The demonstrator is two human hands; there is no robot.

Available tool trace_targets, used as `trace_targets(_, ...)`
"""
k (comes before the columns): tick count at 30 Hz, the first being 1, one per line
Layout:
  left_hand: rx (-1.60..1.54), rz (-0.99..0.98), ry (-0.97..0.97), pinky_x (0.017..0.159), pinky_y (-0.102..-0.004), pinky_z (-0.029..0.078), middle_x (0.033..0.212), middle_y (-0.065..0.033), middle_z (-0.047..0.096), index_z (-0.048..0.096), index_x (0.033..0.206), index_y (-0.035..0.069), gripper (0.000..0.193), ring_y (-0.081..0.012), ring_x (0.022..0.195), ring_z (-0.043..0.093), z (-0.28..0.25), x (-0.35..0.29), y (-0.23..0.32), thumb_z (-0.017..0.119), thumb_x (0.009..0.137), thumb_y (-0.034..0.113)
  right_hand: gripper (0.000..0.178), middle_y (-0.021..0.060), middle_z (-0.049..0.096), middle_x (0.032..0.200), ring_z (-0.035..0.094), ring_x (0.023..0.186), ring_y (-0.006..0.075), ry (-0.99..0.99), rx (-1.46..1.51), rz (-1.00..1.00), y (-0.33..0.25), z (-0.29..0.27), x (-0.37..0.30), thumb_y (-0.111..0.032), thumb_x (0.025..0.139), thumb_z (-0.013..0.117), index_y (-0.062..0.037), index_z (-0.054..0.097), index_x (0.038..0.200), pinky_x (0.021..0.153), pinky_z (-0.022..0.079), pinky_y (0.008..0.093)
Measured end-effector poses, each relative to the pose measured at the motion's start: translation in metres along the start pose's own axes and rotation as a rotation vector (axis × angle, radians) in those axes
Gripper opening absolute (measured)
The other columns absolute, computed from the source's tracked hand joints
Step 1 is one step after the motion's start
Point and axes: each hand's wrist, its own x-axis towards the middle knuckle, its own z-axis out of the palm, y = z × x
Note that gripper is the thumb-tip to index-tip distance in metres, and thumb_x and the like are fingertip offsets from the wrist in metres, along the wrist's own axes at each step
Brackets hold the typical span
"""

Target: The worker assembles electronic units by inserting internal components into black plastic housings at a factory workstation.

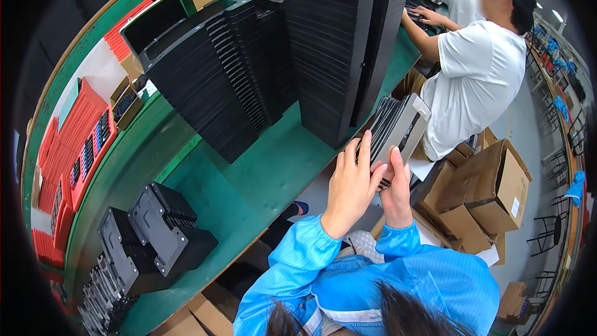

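Off the front edge of the table, both hands are around a stack of flat panels (409, 130) with black layered edges and a grey outer face. My left hand (351, 186) lies along its near left side, its long fingers against the black edges and the thumb toward the near end. Gripping that near end from the right is my right hand (396, 190), thumb up along the grey face. The stack's underside is hidden. Just beyond my hands rises a tall pile of black panels (323, 50) on the green table (249, 186).
Left of the tall pile stand more stacked black panels (199, 87). Metal-faced black parts (155, 230) and thin brackets (102, 292) lie at the near left. Red trays (93, 143) line the left side. A co-worker (479, 62) sits at the right, near open cardboard boxes (472, 186).
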Motion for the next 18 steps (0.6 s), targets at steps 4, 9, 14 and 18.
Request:
trace_targets(4,0.004,-0.004,0.016,0.089,-0.0412,0.048,0.129,-0.0223,0.048,0.037,0.144,0.0,0.061,-0.037,0.108,0.054,0.0,-0.003,-0.003,0.063,0.092,0.021,0.041,0.0068,0.065,0.11,0.064,0.081,0.0122,-0.018,-0.011,0.013,0.001,0.0,-0.001,-0.033,0.096,0.061,-0.0035,0.053,0.125,0.07,0.054,0.0258)
trace_targets(9,-0.02,-0.028,0.003,0.089,-0.0415,0.048,0.129,-0.0223,0.048,0.037,0.144,0.0,0.061,-0.0371,0.109,0.054,-0.002,-0.004,-0.004,0.062,0.093,0.021,0.042,0.0066,0.064,0.111,0.064,0.085,0.0122,-0.007,-0.015,0.015,0.005,0.001,0.0,-0.032,0.096,0.061,-0.0035,0.052,0.126,0.072,0.054,0.0262)
trace_targets(14,-0.011,-0.045,0.0,0.09,-0.042,0.047,0.129,-0.0225,0.048,0.037,0.144,-0.001,0.061,-0.0373,0.109,0.053,-0.005,-0.005,-0.007,0.062,0.093,0.021,0.043,0.0066,0.064,0.112,0.064,0.089,0.0122,0.039,-0.004,0.013,0.011,0.003,0.002,-0.031,0.096,0.062,-0.0034,0.051,0.126,0.074,0.054,0.0269)
trace_targets(18,0.007,-0.03,-0.004,0.09,-0.0421,0.047,0.129,-0.0225,0.048,0.037,0.144,-0.002,0.061,-0.0377,0.108,0.053,-0.003,-0.003,-0.009,0.061,0.093,0.021,0.043,0.0067,0.064,0.113,0.064,0.09,0.0122,0.053,0.005,0.015,0.013,0.0,0.004,-0.031,0.096,0.062,-0.0033,0.051,0.126,0.074,0.054,0.0271)
